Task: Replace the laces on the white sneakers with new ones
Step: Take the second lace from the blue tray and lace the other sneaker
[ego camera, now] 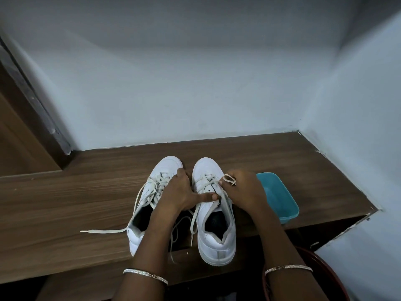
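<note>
From my remote seat I count two white sneakers on the brown wooden bench (76,203), side by side, toes toward the wall (195,83) and heels toward me; the left sneaker (168,166) and the right sneaker (208,205) almost touch at the toes. There are two laces, both off-white. The left lace (104,231) is still threaded through the upper eyelets, and one loose end trails out flat across the bench to the left; the right lace (229,178) crosses only the eyelets nearest the toe, with one end hanging down past the heel.

Two hands are at work, each wrist wearing one thin sparkling bangle, one on the left wrist (145,275) and one on the right wrist (288,268). The left hand (180,192) sits between the shoes; its thumb lies across the eyelet row of the right sneaker, its fingers curl down into the gap, and its grip is clamped on that shoe's inner side. The right hand (245,190) has its grip closed on a small loop of the right lace, pinched above the outer eyelets.

One teal plastic tub (280,198) stands just beside the right hand, near the bench's right edge. A small dark mark by the right sneaker's eyelets is too small to read.
</note>
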A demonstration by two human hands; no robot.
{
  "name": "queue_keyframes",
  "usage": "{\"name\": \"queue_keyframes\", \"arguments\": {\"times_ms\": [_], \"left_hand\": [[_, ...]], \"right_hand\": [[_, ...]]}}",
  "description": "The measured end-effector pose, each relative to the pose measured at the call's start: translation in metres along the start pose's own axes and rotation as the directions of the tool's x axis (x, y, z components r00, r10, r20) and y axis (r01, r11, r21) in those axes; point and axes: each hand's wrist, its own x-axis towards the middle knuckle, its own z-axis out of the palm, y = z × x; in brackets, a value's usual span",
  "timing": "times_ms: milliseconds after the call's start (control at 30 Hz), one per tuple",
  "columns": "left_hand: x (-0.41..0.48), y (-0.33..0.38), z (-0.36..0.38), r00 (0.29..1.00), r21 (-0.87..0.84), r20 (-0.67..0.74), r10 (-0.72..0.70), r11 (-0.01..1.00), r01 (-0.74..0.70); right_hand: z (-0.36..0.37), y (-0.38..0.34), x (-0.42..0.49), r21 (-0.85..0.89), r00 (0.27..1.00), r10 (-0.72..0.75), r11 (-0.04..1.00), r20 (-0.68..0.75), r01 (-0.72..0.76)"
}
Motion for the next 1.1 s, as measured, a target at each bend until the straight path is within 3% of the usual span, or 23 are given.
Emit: {"name": "queue_keyframes", "arguments": {"times_ms": [167,267,367,467,567,667,733,833,900,1000,1100], "left_hand": [[-0.002,0.002,0.001,0.999,0.016,0.013,-0.029,0.999,0.029],[-0.001,0.002,-0.001,0.996,0.025,0.043,-0.074,0.997,0.073],[0.001,0.001,-0.001,0.987,0.004,0.132,-0.089,0.996,0.089],[0.001,0.001,-0.001,0.988,-0.111,0.141,-0.066,0.99,0.082],[-0.003,0.003,0.0,0.998,-0.184,0.042,-0.055,0.981,0.062],[0.0,0.002,0.002,0.998,-0.075,-0.06,0.016,0.997,-0.021],[0.002,0.002,0.006,0.991,0.004,-0.112,0.076,0.997,-0.076],[0.002,0.004,0.011,0.974,0.089,-0.178,0.141,0.988,-0.127],[0.002,0.006,0.012,0.96,0.153,-0.218,0.175,0.978,-0.143],[0.002,0.01,0.013,0.946,0.218,-0.239,0.217,0.962,-0.166],[0.003,0.01,0.016,0.965,0.14,-0.184,0.187,0.977,-0.162]], "right_hand": [[-0.014,0.005,0.0,0.178,0.974,0.151,0.977,-0.166,-0.121],[-0.029,0.008,-0.004,0.469,0.908,0.315,0.869,-0.277,-0.158],[-0.043,0.013,-0.006,0.729,0.84,0.51,0.645,-0.185,-0.231],[-0.049,0.013,-0.006,0.873,0.802,0.596,0.413,-0.046,-0.257],[-0.05,0.011,-0.006,0.951,0.851,0.524,0.244,0.034,-0.188],[-0.05,0.01,-0.007,0.976,0.894,0.442,0.154,0.07,-0.152],[-0.048,0.009,-0.006,0.955,0.883,0.465,0.224,0.069,-0.193],[-0.04,0.007,-0.006,0.802,0.892,0.45,0.55,-0.048,-0.234],[-0.031,0.004,-0.006,0.649,0.935,0.329,0.742,-0.132,-0.169],[-0.018,0.003,-0.004,0.396,0.981,0.155,0.913,-0.119,-0.096],[-0.011,0.004,-0.002,0.142,1.0,-0.004,0.99,-0.01,0.005]]}}
